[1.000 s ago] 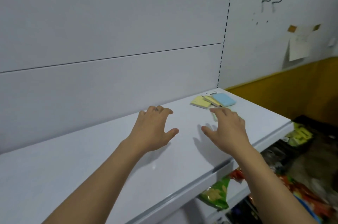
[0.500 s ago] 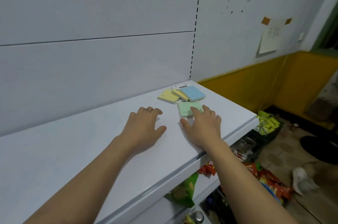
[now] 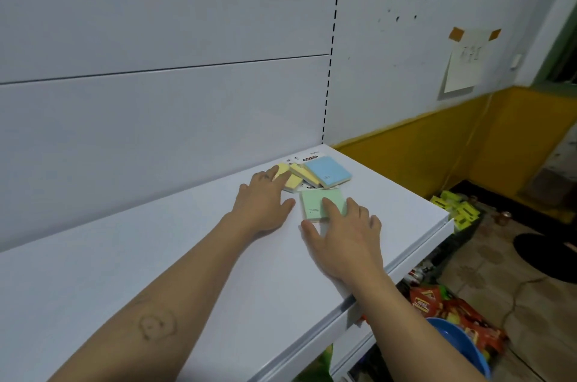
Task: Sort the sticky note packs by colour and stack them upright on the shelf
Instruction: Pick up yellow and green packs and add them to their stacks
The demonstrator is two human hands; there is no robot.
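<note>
Several sticky note packs lie flat near the right end of the white shelf (image 3: 156, 256). A green pack (image 3: 315, 203) lies nearest me, and my right hand (image 3: 343, 235) rests its straight fingers on it. Behind it a blue pack (image 3: 329, 171) leans on a yellow pack (image 3: 304, 175). Another yellow pack (image 3: 292, 181) lies to the left, and the fingertips of my left hand (image 3: 265, 197) touch it. Both hands are flat, palms down.
The shelf's white back panel (image 3: 156, 116) rises right behind the packs. The shelf's right end and front edge (image 3: 415, 253) are close to the packs. Below are snack bags (image 3: 437, 306), a blue bowl (image 3: 459, 347) and yellow-green packets (image 3: 459, 210) on the floor.
My left hand has slid forward and right onto the yellow pack. My right hand stays on the green pack. The camera has turned right and moved closer.
</note>
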